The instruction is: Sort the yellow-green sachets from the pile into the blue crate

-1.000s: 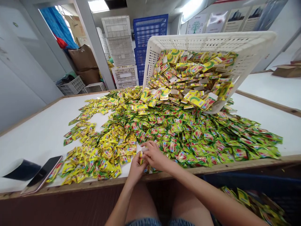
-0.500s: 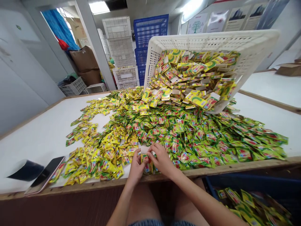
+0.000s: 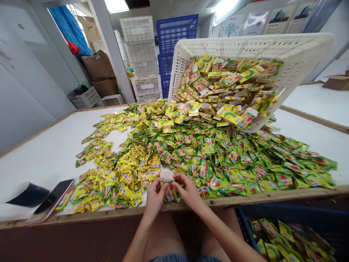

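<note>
My left hand (image 3: 153,198) and my right hand (image 3: 188,192) meet at the near edge of the table, fingers pinched together on a small stack of sachets (image 3: 169,191). A wide heap of yellow and green sachets (image 3: 207,153) covers the white table (image 3: 46,156) just beyond my hands. A tipped white crate (image 3: 286,62) at the back spills more sachets onto the heap.
A phone (image 3: 50,203) and a dark flat object (image 3: 25,196) lie at the left near edge. A blue bin with sachets (image 3: 286,236) sits below the table at right. White and blue crates (image 3: 174,36) are stacked behind, with cardboard boxes (image 3: 98,69) by the doorway.
Both hands drew back slightly toward the table edge and closed together on the small stack of sachets. The view shifted a little.
</note>
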Demonstrator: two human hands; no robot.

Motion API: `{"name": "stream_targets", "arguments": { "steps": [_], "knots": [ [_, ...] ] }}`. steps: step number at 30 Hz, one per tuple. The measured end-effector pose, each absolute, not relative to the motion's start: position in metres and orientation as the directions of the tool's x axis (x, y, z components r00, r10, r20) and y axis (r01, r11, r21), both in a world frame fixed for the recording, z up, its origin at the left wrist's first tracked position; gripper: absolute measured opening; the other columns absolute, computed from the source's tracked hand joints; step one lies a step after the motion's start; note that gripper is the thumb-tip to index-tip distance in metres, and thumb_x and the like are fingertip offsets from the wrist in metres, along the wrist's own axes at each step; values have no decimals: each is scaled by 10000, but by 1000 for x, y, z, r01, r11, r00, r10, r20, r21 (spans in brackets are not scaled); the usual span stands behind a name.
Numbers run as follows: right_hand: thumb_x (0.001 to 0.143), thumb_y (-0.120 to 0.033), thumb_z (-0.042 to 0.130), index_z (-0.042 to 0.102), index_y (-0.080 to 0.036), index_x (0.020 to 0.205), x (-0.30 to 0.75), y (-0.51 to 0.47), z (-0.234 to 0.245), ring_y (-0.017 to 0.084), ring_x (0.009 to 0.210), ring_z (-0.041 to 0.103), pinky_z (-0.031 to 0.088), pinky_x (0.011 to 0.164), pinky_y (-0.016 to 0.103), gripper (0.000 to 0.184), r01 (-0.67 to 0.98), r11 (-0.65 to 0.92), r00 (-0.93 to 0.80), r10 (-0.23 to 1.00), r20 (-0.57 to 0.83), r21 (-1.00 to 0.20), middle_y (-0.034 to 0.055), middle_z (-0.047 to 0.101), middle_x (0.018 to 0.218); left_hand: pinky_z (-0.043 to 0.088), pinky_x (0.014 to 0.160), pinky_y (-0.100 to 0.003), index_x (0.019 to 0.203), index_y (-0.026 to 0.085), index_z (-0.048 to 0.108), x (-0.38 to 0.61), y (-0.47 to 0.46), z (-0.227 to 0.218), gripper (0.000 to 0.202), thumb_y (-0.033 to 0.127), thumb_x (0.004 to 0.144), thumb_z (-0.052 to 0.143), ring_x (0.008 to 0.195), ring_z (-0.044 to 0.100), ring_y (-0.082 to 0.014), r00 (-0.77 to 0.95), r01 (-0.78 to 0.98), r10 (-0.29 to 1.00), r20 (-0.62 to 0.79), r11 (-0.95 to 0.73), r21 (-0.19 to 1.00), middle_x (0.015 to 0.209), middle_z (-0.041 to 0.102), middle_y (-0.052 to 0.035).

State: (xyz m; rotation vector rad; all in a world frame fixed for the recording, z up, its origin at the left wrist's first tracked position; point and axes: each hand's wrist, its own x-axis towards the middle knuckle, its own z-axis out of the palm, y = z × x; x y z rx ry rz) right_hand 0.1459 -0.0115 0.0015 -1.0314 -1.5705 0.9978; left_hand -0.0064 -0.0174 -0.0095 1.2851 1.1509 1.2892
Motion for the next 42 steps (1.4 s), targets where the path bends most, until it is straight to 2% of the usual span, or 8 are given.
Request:
{"name": "stream_targets", "arguments": {
  "steps": [6, 9, 11, 14, 21, 26, 35, 42],
  "knots": [
    [824, -185, 473, 588, -179, 809, 147, -4, 11, 151, 771, 556, 433, 719, 271, 116, 298, 407, -259, 905, 337, -864, 25, 605, 807, 434, 792, -283, 873, 175, 577, -1, -14, -1, 210, 319, 729, 627, 855, 584, -187, -18, -42, 986, 168, -169, 985, 855, 634, -46],
    [830, -178, 466, 557, -184, 939, 147, -5, 10, 148, 765, 562, 440, 717, 272, 143, 277, 401, -212, 912, 351, -873, 31, 608, 835, 427, 841, -301, 980, 205, 522, 2, -15, 2, 293, 278, 722, 639, 926, 586, -182, -75, -143, 980, 187, -196, 970, 943, 630, -46],
    [836, -175, 464, 525, -194, 1038, 146, -7, 10, 149, 810, 572, 443, 748, 281, 212, 245, 410, -197, 908, 369, -879, 41, 614, 900, 426, 851, -310, 920, 190, 558, 1, -16, 4, 207, 270, 740, 621, 919, 589, -186, -31, -114, 982, 186, -189, 975, 927, 635, -59],
    [834, -212, 499, 582, -202, 947, 147, -9, 12, 160, 885, 571, 432, 803, 298, 141, 259, 465, -238, 880, 411, -846, 43, 623, 932, 424, 863, -315, 806, 166, 619, -2, -19, 8, 138, 290, 747, 608, 934, 580, -208, 28, -37, 982, 187, -186, 982, 921, 643, -82],
    [831, -249, 521, 607, -188, 844, 143, -8, 15, 158, 781, 578, 442, 717, 280, 106, 355, 477, -203, 879, 431, -804, 43, 633, 836, 441, 812, -289, 830, 168, 642, 0, -22, 8, 153, 291, 742, 616, 876, 596, -196, -50, 5, 982, 180, -180, 984, 895, 665, -63],
    [837, -254, 501, 594, -184, 801, 141, -3, 20, 136, 645, 559, 425, 619, 244, 122, 384, 401, -215, 915, 342, -831, 10, 619, 717, 446, 677, -246, 784, 159, 635, -2, -12, 8, 163, 304, 711, 645, 699, 587, -155, -65, -2, 990, 127, -127, 992, 727, 655, -24],
    [835, -279, 495, 545, -183, 742, 142, 1, 20, 123, 590, 520, 393, 564, 223, 143, 342, 348, -178, 936, 303, -873, -14, 571, 652, 434, 679, -233, 777, 165, 619, -2, -8, 2, 170, 309, 696, 659, 694, 574, -139, -60, -83, 995, 76, -81, 993, 710, 632, -4],
    [814, -263, 537, 583, -189, 870, 138, -14, 2, 153, 752, 568, 437, 686, 252, 103, 247, 390, -194, 917, 349, -887, 21, 618, 799, 446, 785, -290, 783, 177, 690, -9, -20, -4, 147, 301, 721, 639, 827, 596, -192, -58, 148, 974, 217, -207, 967, 802, 667, -48]
  ]
}}
